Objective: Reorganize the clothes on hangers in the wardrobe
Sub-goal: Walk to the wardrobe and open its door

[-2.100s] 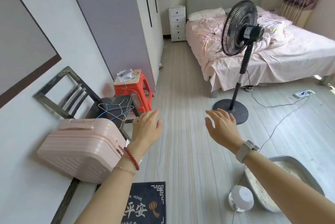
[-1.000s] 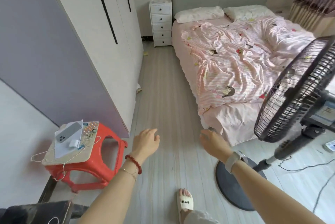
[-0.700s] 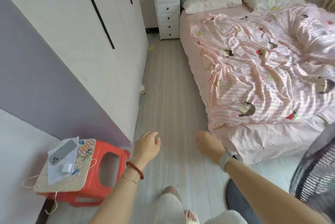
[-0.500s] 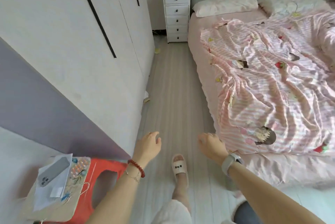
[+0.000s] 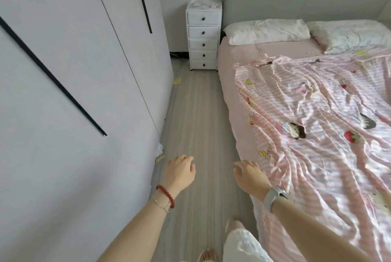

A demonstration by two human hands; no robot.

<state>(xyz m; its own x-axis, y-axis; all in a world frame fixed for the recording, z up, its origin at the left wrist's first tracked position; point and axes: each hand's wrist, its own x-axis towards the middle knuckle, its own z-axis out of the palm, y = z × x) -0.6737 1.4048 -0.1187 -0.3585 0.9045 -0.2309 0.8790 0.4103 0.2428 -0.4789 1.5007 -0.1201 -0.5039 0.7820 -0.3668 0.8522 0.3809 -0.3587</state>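
Walking the strip of grey wood-grain floor (image 5: 194, 113) between wardrobe and bed, I hold both hands out front, empty. My left hand (image 5: 179, 173) hangs with fingers loosely curled, gripping nothing; my right hand (image 5: 250, 175) is likewise relaxed above the mattress edge. I judge they are raised ready to reach for a door. The tall pale-grey wardrobe with thin black handle strips (image 5: 84, 71) stands closed along my left, so the hangered clothes are hidden. A white five-drawer bedside chest (image 5: 203, 38) sits at the headboard corner beside the pink striped cartoon-print bedsheet (image 5: 317, 124).
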